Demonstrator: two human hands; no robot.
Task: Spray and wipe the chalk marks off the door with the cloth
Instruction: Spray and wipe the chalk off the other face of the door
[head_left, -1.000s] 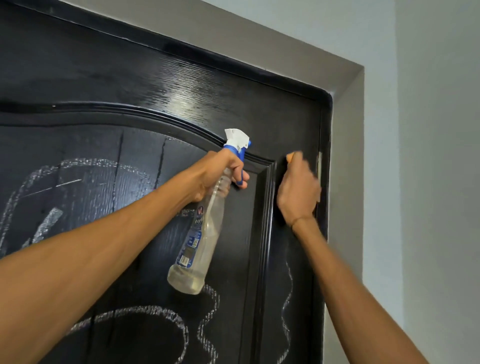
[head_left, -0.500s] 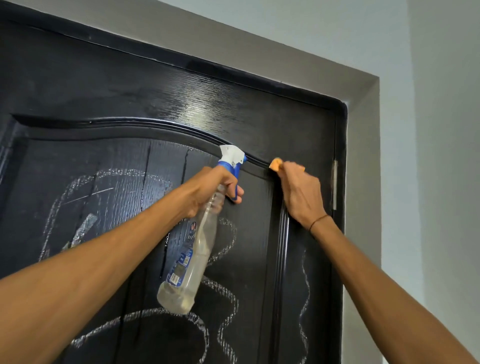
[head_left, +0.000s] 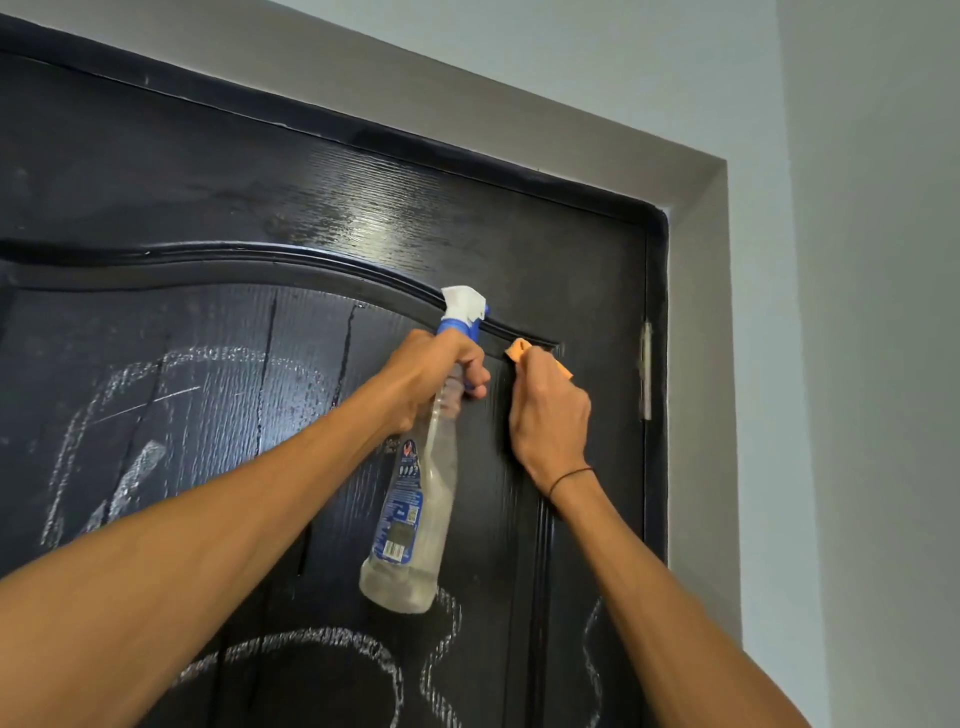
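A black wooden door (head_left: 571, 249) fills the view, with white chalk marks (head_left: 311, 644) looping across its lower panel and left side. My left hand (head_left: 431, 374) grips the neck of a clear spray bottle (head_left: 415, 509) with a white and blue trigger head, its body hanging down in front of the panel. Right beside it my right hand (head_left: 548, 415) holds an orange cloth (head_left: 519, 349) against the door at the panel's upper right corner; most of the cloth is hidden under the hand.
A metal hinge (head_left: 645, 371) sits on the door's right edge. The grey door frame (head_left: 696, 364) and pale wall (head_left: 857, 364) lie to the right. Wet sheen shows on the upper panel.
My right hand with the cloth has slid left and slightly down along the door, closing in on the left hand. The bottle stays held in the left hand.
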